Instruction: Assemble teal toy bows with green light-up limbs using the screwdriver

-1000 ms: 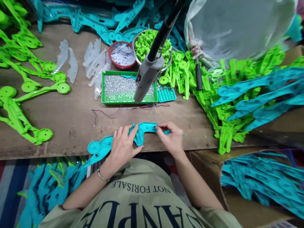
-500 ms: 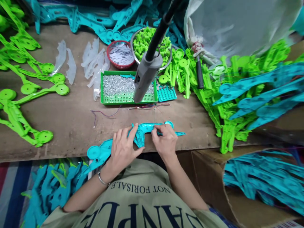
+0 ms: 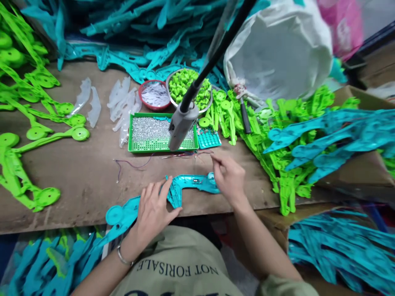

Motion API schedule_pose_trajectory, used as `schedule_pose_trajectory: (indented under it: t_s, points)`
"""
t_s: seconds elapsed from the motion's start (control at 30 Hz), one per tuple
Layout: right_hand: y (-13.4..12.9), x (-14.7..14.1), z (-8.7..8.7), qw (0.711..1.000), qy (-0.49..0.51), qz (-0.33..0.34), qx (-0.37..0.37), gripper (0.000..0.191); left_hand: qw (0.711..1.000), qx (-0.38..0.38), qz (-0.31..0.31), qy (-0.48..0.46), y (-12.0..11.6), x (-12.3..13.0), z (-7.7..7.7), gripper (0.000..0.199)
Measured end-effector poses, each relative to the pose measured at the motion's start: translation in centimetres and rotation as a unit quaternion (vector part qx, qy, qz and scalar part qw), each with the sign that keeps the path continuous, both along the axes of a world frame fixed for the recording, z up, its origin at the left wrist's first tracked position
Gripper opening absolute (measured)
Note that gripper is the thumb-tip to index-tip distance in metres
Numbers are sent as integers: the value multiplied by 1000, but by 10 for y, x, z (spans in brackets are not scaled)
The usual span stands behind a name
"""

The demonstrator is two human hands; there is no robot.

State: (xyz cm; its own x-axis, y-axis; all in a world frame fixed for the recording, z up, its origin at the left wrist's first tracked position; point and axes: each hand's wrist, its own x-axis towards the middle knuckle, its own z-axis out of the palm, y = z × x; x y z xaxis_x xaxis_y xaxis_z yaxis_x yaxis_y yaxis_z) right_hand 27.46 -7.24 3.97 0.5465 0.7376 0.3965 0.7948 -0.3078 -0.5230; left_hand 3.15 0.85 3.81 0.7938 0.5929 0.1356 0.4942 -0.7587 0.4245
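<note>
A long blue plastic shell (image 3: 189, 181) lies near the table's front edge, with a small metallic part in its right arm. My left hand (image 3: 154, 205) rests flat on the shell's middle, fingers spread and thumb out towards the right. Over the shell's right end hovers my right hand (image 3: 228, 174), its fingers pinched together; what they hold, if anything, is too small to make out. Just behind the shell, thin dark red wires (image 3: 135, 165) lie on the table, near a green tray (image 3: 131, 149) of small metal pieces.
A grey tool (image 3: 182, 127) on a black cable hangs over the tray. Behind are a red basket (image 3: 157, 107) and a metal bowl (image 3: 168, 88) of green parts. Green shells (image 3: 46, 196) lie left; green and blue shells (image 3: 304, 152) pile up right, beside a black handle (image 3: 245, 117).
My right hand has lifted off the shell and moved right, uncovering the metallic part in it. My left hand stays on the shell. The whole view has shifted.
</note>
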Motion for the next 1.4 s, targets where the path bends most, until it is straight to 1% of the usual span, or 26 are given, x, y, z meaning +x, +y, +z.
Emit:
schedule_pose_trajectory:
  t_s: [0.03, 0.1, 0.17, 0.23, 0.33, 0.4, 0.47, 0.53, 0.57, 0.6, 0.67, 0.73, 0.77, 0.83, 0.9, 0.97, 1.03, 1.17, 1.27, 1.4]
  points:
    - [13, 20, 1, 1000, -3, 5, -9, 25, 1000, 4, 2, -2, 0, 0, -1, 93]
    - [43, 52, -2, 999, -11, 36, -32, 27, 1000, 5, 5, -2, 0, 0, -3, 94]
    - [70, 71, -10, 995, -19, 69, -68, 29, 1000, 0, 9, 3, -1, 0, -3, 95]
    - [91, 78, -19, 991, -36, 74, -108, 30, 1000, -6, 12, 9, -2, 0, -2, 94]
    - [108, 77, -28, 983, -69, 49, -163, 28, 1000, -18, 13, 13, -2, 0, 1, 93]
    - [113, 77, -29, 978, -86, 30, -188, 27, 999, -25, 11, 18, -1, 0, 4, 92]
    - [116, 78, -27, 976, -92, 14, -199, 24, 999, -31, 9, 24, -1, 0, 6, 92]
    - [112, 77, -19, 980, -76, 5, -186, 20, 999, -34, 9, 28, -1, 1, 7, 91]
    - [107, 74, -14, 985, -54, 3, -166, 18, 999, -35, 8, 26, -1, 1, 8, 91]
    - [100, 69, -8, 990, -24, 2, -140, 16, 999, -35, 8, 25, -2, 1, 9, 91]
    - [77, 52, 4, 995, 65, 3, -77, 14, 999, -32, 9, 22, -3, 2, 11, 90]
    - [47, 28, 14, 987, 156, 8, -35, 15, 999, -25, 11, 23, -4, 3, 13, 89]
    - [32, 16, 17, 979, 200, 22, -31, 16, 999, -21, 13, 23, -4, 3, 13, 89]
    - [6, -7, 17, 963, 264, 32, -38, 16, 1000, -17, 14, 21, -4, 3, 15, 88]
    - [-10, -24, 12, 954, 294, 21, -48, 16, 1000, -16, 13, 19, -4, 4, 16, 88]
    - [-16, -34, 5, 952, 301, 9, -51, 17, 1000, -13, 13, 20, -4, 4, 17, 88]
    - [-16, -39, 1, 953, 300, 5, -50, 17, 1000, -8, 13, 24, -4, 5, 18, 88]
    - [-13, -44, -1, 959, 276, -4, -57, 16, 1000, -3, 14, 21, -5, 5, 17, 90]
    - [-12, -47, -2, 976, 209, -7, -59, 13, 1000, 0, 15, 7, -6, 5, 14, 94]
    - [-13, -57, -11, 997, 72, 8, -27, 14, 1000, 11, 20, -5, -4, 4, 11, 95]
